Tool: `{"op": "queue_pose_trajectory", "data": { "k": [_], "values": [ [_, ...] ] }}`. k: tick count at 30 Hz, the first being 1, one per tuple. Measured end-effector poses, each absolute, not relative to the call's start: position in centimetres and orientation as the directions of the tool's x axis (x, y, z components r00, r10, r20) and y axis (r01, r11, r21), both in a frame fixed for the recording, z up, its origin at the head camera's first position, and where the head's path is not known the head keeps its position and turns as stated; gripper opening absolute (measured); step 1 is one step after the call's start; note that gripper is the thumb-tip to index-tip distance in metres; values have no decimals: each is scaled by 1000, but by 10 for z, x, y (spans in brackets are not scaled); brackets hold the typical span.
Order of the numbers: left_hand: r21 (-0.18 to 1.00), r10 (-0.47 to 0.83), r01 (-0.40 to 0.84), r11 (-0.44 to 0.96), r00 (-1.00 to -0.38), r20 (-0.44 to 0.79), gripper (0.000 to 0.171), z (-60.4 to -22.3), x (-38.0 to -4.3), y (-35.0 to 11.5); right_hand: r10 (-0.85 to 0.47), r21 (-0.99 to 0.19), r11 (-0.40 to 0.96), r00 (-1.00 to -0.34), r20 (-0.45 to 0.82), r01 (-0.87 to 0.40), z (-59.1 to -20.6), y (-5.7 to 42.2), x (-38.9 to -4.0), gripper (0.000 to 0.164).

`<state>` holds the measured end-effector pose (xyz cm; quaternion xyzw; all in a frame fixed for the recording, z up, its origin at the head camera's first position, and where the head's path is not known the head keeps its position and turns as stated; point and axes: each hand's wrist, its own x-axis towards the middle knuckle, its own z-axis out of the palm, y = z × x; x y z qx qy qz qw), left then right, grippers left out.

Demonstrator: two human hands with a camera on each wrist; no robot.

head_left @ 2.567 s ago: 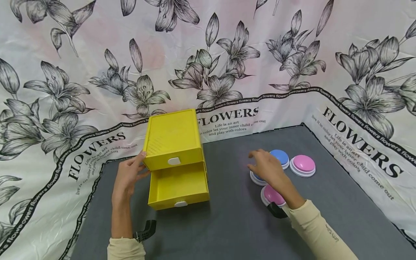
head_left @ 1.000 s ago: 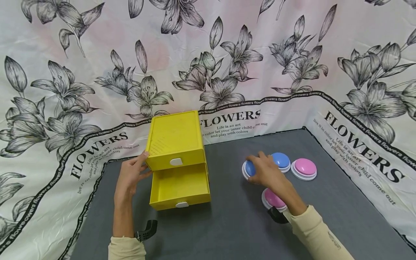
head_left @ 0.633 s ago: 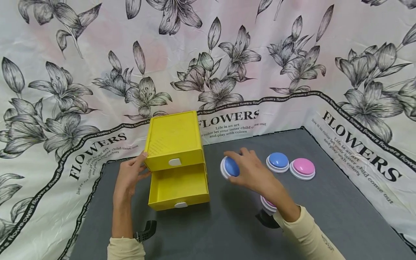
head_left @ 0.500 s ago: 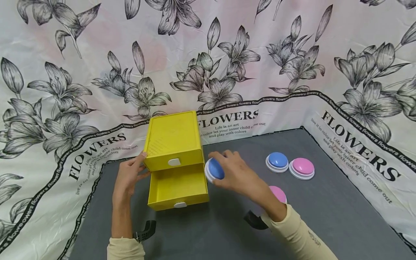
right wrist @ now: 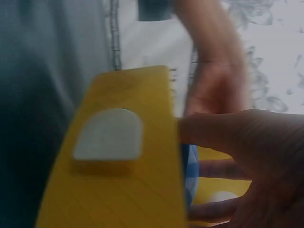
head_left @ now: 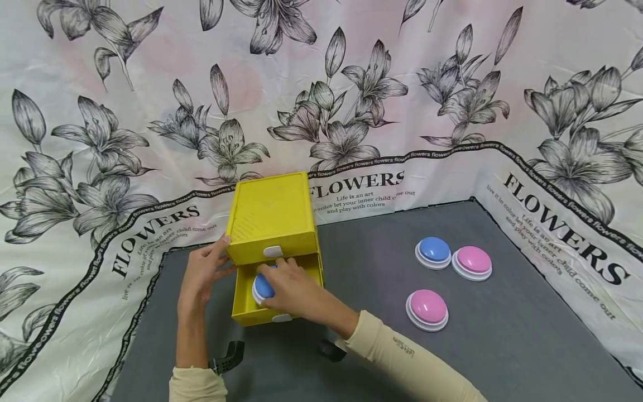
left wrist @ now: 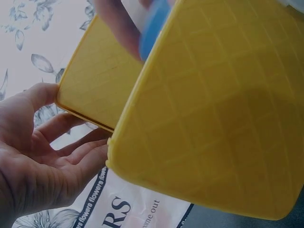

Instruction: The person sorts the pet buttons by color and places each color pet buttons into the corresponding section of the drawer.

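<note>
In the head view a yellow two-drawer cabinet (head_left: 271,209) stands at the left with its lower drawer (head_left: 241,310) pulled out and its upper one closed. My left hand (head_left: 201,273) holds the cabinet's left front edge, thumb at the upper corner and fingers along the side. My right hand (head_left: 301,293) reaches into the lower drawer and grips a blue dome-topped push button (head_left: 264,286) with a white base, tilted there. In the right wrist view the drawer front with its white handle (right wrist: 109,135) partly hides the blue button (right wrist: 191,175).
Three more push buttons lie on the grey table (head_left: 366,268) to the right. One blue button (head_left: 433,250) sits beside a pink button (head_left: 472,261), and another pink button (head_left: 427,307) is nearer. A white flower-printed cloth (head_left: 361,128) hangs behind and at the sides.
My right hand has picked up the nearer blue button from the table and carried it left into the open lower drawer. My left hand has stayed at the cabinet's edge.
</note>
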<state>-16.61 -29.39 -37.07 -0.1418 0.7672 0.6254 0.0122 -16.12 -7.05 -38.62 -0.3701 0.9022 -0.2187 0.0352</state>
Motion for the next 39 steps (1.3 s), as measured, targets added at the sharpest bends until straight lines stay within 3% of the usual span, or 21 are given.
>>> {"op": "queue_pose_trajectory", "data": {
  "k": [6, 15, 18, 24, 31, 39],
  "values": [
    [962, -194, -222, 161, -963, -189, 75, -370, -168, -293, -736, -468, 584, -676, 39, -663, -398, -89, -172, 46],
    [961, -192, -219, 170, -964, -185, 77, -371, -167, -294, -777, -383, 584, -629, -9, -716, -401, -101, -174, 42],
    [962, -194, -210, 177, -965, -175, 77, -370, -166, -295, -778, -383, 587, -628, -23, -713, -400, -102, -175, 48],
    [966, -184, -202, 164, -968, -172, 74, -371, -166, -295, -783, -498, 555, -621, -41, -667, -401, -88, -177, 66],
    [962, -201, -226, 154, -960, -193, 74, -374, -167, -293, -851, -566, 357, -509, 131, -743, -392, -32, -179, 44],
    [958, -212, -233, 167, -958, -196, 76, -373, -168, -293, -692, -547, 245, -540, 480, -800, -395, 50, -196, 14]
  ]
}}
